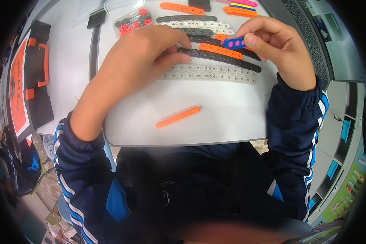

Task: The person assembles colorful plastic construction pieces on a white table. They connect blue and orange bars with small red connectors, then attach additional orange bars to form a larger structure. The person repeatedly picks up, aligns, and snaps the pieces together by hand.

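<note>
the right grip [286, 51] pinches a short blue beam [234, 43] near one end — likely light and stiff, best held there.

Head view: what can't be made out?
All in the head view:
Blue piece: right end, hidden by right hand.
Left hand: palm, hidden by its back.
Laptop: far part, cut off by upper edge.
Red gears: exact count, too small and heaped.
</note>
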